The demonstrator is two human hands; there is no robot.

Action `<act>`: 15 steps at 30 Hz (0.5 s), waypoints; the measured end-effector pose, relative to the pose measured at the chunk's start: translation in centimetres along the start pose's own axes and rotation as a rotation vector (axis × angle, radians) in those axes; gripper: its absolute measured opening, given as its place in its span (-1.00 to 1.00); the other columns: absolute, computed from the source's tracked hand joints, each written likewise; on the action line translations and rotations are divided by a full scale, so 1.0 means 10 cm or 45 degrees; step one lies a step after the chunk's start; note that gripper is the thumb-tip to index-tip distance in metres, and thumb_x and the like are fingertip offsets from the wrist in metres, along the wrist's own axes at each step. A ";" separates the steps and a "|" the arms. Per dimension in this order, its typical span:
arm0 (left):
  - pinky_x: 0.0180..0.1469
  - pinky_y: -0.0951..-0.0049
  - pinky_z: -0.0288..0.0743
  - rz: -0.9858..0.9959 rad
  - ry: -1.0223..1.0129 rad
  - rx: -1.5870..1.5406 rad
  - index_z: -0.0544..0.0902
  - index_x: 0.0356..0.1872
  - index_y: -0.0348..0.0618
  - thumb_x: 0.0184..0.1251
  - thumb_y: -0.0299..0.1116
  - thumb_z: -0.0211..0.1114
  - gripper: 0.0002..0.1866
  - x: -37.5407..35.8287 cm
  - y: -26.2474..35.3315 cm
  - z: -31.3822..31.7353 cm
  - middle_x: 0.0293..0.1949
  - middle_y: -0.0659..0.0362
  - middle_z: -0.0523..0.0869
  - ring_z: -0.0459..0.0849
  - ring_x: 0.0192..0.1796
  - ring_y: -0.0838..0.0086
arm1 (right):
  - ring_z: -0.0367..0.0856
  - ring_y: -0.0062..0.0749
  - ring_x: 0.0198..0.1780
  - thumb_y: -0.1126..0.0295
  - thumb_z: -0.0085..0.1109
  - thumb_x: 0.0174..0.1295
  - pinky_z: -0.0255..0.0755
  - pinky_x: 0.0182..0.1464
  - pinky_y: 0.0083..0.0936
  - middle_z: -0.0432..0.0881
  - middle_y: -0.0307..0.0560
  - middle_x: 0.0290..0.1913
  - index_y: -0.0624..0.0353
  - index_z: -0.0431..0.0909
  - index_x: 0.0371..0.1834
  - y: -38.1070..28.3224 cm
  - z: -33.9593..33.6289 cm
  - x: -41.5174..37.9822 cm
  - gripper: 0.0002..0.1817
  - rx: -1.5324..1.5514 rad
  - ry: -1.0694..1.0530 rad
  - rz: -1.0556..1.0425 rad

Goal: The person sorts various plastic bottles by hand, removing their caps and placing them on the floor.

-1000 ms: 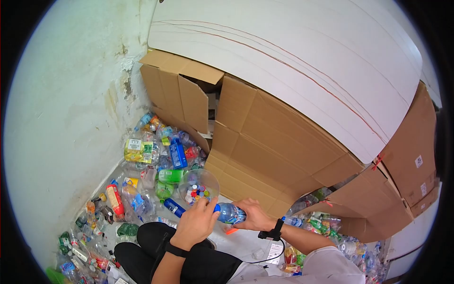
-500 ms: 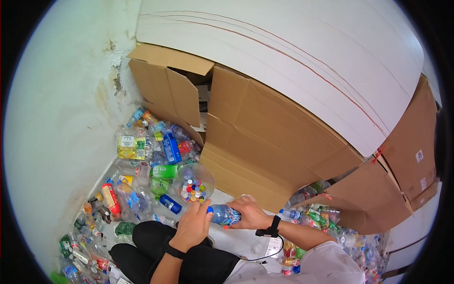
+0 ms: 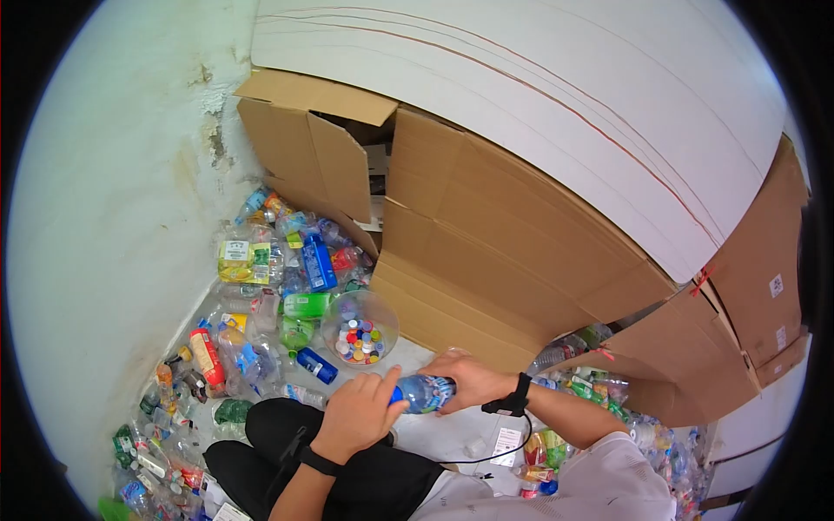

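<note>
A clear plastic bottle [image 3: 426,393] with a blue label and a blue cap lies sideways between both hands, in front of the knees. My right hand [image 3: 473,382] wraps around its base end. The fingers of my left hand [image 3: 363,410] close over the blue cap [image 3: 397,396] at the other end. Just beyond the hands stands a clear round tub [image 3: 391,334] with many coloured bottle caps [image 3: 358,341] at its bottom. Near my left hand, a dark blue bottle [image 3: 316,366] lies on the floor.
Empty bottles are heaped along the left wall [image 3: 130,217], among them a red bottle [image 3: 207,358] and a green-labelled one [image 3: 307,305]. More bottles [image 3: 643,438] lie at the right behind my arm. Cardboard sheets [image 3: 486,230] stand in front, under a white panel [image 3: 539,95].
Both hands and the bottle have shifted slightly to the right. The left hand now covers more of the cap. The view has tilted a little.
</note>
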State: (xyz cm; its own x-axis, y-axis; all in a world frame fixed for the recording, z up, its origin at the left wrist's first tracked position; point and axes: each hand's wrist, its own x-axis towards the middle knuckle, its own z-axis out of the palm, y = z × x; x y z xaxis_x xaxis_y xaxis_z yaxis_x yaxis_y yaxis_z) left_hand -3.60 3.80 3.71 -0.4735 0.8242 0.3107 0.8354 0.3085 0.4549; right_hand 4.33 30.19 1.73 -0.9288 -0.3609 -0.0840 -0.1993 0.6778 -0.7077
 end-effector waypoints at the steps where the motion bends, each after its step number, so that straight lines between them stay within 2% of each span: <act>1: -0.18 0.23 0.56 -0.008 0.005 0.010 0.57 0.23 -0.22 0.41 -0.17 0.28 -0.53 0.01 0.01 -0.01 -0.24 0.04 0.59 0.65 -0.17 0.17 | 0.58 -0.03 0.12 0.15 0.62 -0.18 0.39 0.21 -0.20 0.72 -0.02 0.02 0.08 0.64 0.22 0.00 -0.03 0.02 -0.24 0.000 -0.004 -0.013; 3: -0.23 0.27 0.57 0.040 0.100 0.026 0.62 0.15 -0.18 0.37 -0.15 0.30 -0.56 0.02 0.02 0.01 -0.32 0.10 0.59 0.65 -0.23 0.25 | 0.61 0.00 0.08 0.14 0.65 -0.21 0.44 0.19 -0.20 0.73 0.00 0.00 0.08 0.63 0.23 -0.06 -0.08 0.02 -0.19 0.027 -0.078 -0.058; 6: -0.28 0.26 0.57 0.022 0.199 -0.006 0.65 0.07 -0.17 0.34 -0.19 0.31 -0.63 0.02 -0.04 0.09 -0.37 0.13 0.59 0.65 -0.29 0.26 | 0.65 -0.01 0.02 0.13 0.65 -0.20 0.46 0.15 -0.21 0.74 0.00 -0.05 0.09 0.64 0.22 -0.17 -0.12 0.04 -0.21 0.005 -0.104 -0.009; 10: -0.32 0.24 0.57 -0.021 0.250 0.008 0.67 0.02 -0.16 0.32 -0.22 0.31 -0.67 0.01 -0.01 0.09 -0.42 0.15 0.57 0.64 -0.36 0.25 | 0.67 -0.02 -0.02 0.12 0.64 -0.20 0.48 0.12 -0.21 0.75 0.00 -0.09 0.10 0.65 0.21 -0.21 -0.07 0.06 -0.22 -0.028 -0.055 -0.059; 13: -0.34 0.19 0.57 -0.060 0.269 -0.015 0.69 -0.01 -0.17 0.32 -0.24 0.30 -0.69 0.01 -0.06 0.20 -0.41 0.12 0.64 0.69 -0.36 0.21 | 0.65 0.00 0.01 0.12 0.63 -0.18 0.46 0.12 -0.19 0.74 0.01 -0.07 0.10 0.66 0.18 -0.21 -0.06 0.05 -0.25 -0.057 -0.012 -0.048; 15: -0.36 0.11 0.58 -0.166 0.557 -0.147 0.70 -0.12 -0.19 0.38 -0.27 0.25 -0.77 0.06 -0.12 0.34 -0.43 0.02 0.72 0.74 -0.38 0.10 | 0.61 -0.05 0.06 0.15 0.60 -0.15 0.40 0.15 -0.17 0.72 0.00 -0.04 0.09 0.65 0.18 -0.23 -0.07 0.05 -0.28 -0.176 0.141 -0.021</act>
State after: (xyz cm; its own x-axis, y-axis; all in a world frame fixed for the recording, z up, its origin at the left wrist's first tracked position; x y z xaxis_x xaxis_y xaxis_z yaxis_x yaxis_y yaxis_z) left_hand -3.90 5.56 0.52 -0.6661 0.4967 0.5564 0.7366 0.3209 0.5954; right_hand 4.07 28.88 3.81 -0.9524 -0.3047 0.0099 -0.2485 0.7570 -0.6043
